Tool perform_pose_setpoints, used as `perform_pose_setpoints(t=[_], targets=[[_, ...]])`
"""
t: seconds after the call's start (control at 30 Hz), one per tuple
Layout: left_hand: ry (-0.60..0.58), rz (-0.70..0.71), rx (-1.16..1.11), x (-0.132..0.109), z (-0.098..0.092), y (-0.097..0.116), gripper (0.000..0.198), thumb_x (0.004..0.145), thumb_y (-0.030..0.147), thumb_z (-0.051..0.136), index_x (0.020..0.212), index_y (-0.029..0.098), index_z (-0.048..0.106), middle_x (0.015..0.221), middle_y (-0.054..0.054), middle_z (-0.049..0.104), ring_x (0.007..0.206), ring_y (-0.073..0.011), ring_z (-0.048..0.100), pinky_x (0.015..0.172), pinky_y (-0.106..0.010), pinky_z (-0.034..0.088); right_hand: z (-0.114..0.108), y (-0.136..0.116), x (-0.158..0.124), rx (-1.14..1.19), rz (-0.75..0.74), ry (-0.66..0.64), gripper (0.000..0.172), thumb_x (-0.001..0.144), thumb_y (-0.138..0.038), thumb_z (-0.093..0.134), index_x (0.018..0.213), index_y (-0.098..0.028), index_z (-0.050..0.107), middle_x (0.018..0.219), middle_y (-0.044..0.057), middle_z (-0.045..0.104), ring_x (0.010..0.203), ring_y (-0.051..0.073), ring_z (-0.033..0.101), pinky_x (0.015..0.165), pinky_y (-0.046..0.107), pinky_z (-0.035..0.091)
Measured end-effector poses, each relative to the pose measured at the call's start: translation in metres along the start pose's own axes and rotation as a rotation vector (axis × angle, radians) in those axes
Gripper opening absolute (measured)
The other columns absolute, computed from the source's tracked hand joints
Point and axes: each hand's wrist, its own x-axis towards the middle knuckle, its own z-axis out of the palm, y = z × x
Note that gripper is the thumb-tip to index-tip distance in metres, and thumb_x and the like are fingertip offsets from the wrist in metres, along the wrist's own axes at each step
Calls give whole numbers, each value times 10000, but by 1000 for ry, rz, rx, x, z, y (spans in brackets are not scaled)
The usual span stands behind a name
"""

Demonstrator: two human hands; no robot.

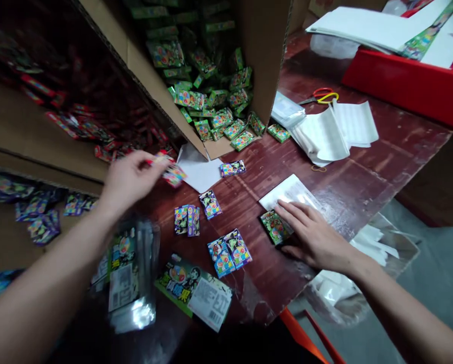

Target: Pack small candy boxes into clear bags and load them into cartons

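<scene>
My left hand [133, 174] pinches a small red candy box [173, 174], a bit blurred, beside the carton of red boxes. My right hand [311, 235] curls around the right side of a small green candy box [274, 226] on the table, its thumb low and its fingers above. Under those fingertips lies the edge of a white sheet [292, 192]. Between my hands are a pair of blue and purple boxes [229, 253], two small purple boxes [187, 220] side by side, a single purple box [210, 204] and another purple box [233, 168].
Open cartons hold green boxes [222, 119], red boxes [93, 126] and purple boxes [44, 225]. Printed header cards [194, 290] and clear bags [145, 283] lie in front. Scissors [322, 96], paper strips [324, 136] and a red bin [404, 83] stand at right.
</scene>
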Motion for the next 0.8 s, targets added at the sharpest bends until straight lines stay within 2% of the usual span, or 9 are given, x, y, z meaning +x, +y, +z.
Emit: perform_pose_setpoints(t=[0.03, 0.1, 0.13, 0.2, 0.3, 0.47, 0.6, 0.7, 0.8], targets=[[-158, -28, -217, -22, 9, 17, 449, 866, 608, 623, 959, 177, 701, 867, -27, 712, 837, -181, 623, 768, -281, 495, -3, 1, 7, -9, -57, -56, 909, 859, -378, 672, 1610, -223, 184, 1622, 148, 343, 1435, 392, 329, 1103, 598, 379], [-498, -56, -567, -64, 34, 49, 389, 797, 531, 730, 974, 186, 709, 948, -44, 761, 869, -194, 680, 759, -286, 525, -9, -2, 19, -17, -127, -125, 893, 840, -347, 679, 1599, -201, 231, 1557, 153, 436, 1411, 389, 344, 1123, 594, 348], [-604, -62, -694, -81, 47, 61, 364, 786, 480, 753, 999, 188, 707, 954, -46, 771, 872, -195, 699, 756, -289, 536, -11, -5, 22, -10, -143, -142, 869, 839, -350, 683, 1586, -190, 268, 1499, 159, 491, 1367, 382, 388, 1120, 582, 354], [-695, -59, -821, -107, 71, 78, 320, 780, 412, 770, 986, 174, 711, 920, -49, 778, 855, -191, 714, 746, -290, 546, -13, -13, 21, 26, -152, -144, 838, 842, -393, 696, 1560, -176, 321, 1389, 167, 554, 1252, 359, 470, 1077, 550, 404], [-685, -38, -833, -125, 91, 84, 308, 784, 389, 781, 990, 163, 738, 927, -57, 786, 846, -192, 722, 739, -293, 552, -10, -22, 4, 104, -119, -135, 870, 848, -465, 705, 1564, -186, 298, 1319, 173, 555, 1166, 341, 507, 993, 510, 476], [-658, 17, -766, -133, 98, 83, 297, 831, 415, 748, 1039, 205, 780, 1045, -55, 794, 946, -228, 736, 800, -324, 579, 3, -24, -26, 182, -25, -92, 938, 851, -495, 703, 1600, -249, 196, 1321, 160, 522, 1151, 348, 513, 977, 529, 489], [-607, 80, -722, -138, 107, 91, 314, 874, 410, 701, 1100, 204, 771, 1130, -58, 779, 1007, -231, 729, 877, -342, 575, 3, -22, -30, 322, -28, -32, 769, 865, -428, 691, 1535, -291, 339, 1287, 132, 471, 1163, 311, 526, 996, 479, 500], [-518, 134, -650, -144, 109, 97, 291, 929, 400, 625, 1092, 203, 763, 1114, -58, 779, 989, -213, 725, 883, -332, 561, 4, -17, -32, 404, -65, 32, 615, 839, -352, 705, 1382, -244, 436, 1301, 139, 441, 1233, 304, 502, 1027, 449, 491], [-319, 147, -437, -151, 103, 107, 313, 926, 354, 612, 1185, 202, 697, 1007, -53, 778, 881, -200, 720, 808, -322, 551, 10, -8, -38, 410, -92, 49, 545, 833, -320, 695, 1287, -218, 412, 1354, 170, 442, 1290, 314, 480, 1043, 461, 478]])
